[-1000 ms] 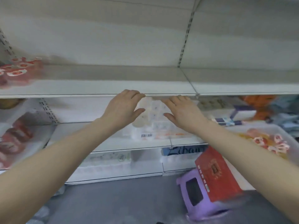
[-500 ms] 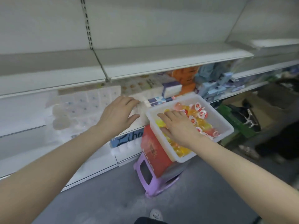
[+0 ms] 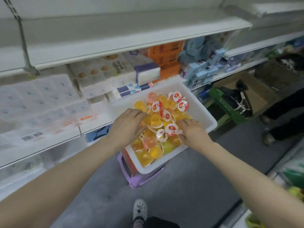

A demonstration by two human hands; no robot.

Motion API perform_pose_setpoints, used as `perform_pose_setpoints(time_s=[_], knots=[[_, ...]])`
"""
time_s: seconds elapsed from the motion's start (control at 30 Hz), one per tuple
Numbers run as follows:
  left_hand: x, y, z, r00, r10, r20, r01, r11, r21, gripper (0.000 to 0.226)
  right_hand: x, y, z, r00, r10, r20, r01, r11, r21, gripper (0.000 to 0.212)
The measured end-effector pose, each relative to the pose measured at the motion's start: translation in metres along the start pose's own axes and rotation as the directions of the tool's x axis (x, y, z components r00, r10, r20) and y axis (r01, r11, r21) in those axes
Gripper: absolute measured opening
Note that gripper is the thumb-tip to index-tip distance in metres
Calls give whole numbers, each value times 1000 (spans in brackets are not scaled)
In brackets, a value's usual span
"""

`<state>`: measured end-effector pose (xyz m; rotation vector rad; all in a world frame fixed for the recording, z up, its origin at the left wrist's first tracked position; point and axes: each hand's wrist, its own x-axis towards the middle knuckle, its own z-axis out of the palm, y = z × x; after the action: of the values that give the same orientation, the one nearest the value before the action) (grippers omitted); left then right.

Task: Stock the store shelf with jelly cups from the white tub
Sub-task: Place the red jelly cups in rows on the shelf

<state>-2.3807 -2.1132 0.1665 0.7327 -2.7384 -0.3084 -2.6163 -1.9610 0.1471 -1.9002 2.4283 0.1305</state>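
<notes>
1. Left hand [image 3: 127,125] palm-down on the heap of jelly cups [image 3: 162,124], fingers slack and spread toward the middle — no cup visibly gripped.
2. Right hand [image 3: 193,131] likewise flat at the heap's right edge, fingertips among the cups; whether any is pinched underneath, cannot tell.
3. Cups directly beneath and between both hands, equally near each, filling the white tub [image 3: 204,111].
4. Tub's long axis slanted from near-left to far-right, perched on a red box [image 3: 130,162] over a purple stool [image 3: 139,180].
5. Bare upper shelf [image 3: 115,38] up and to the left — probably the destination.
</notes>
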Motion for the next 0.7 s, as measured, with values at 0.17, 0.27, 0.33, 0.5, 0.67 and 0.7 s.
perform_pose_setpoints(time_s=[0.17, 0.27, 0.33, 0.5, 0.67, 0.7], knots=[[18, 2, 29, 998, -17, 67, 17, 1000, 1, 46, 22, 2, 26, 998, -19, 65, 15, 998, 59, 62], [28, 2, 41, 994, -25, 103, 25, 1000, -3, 48, 34, -3, 39, 996, -36, 82, 30, 997, 69, 63], [38, 3, 47, 993, -18, 120, 19, 1000, -5, 50, 37, -1, 45, 997, -51, 60, 46, 995, 88, 61], [71, 13, 59, 989, 40, 144, -42, 999, 16, 61, 28, 26, 43, 997, 27, -75, 3, 928, 372, 55], [107, 31, 82, 977, 110, 181, -124, 990, 69, 64, 23, 54, 30, 975, 190, -112, -112, 865, 490, 54], [113, 34, 88, 974, 106, 199, -127, 987, 93, 64, 23, 57, 28, 975, 203, -94, -130, 854, 503, 57]])
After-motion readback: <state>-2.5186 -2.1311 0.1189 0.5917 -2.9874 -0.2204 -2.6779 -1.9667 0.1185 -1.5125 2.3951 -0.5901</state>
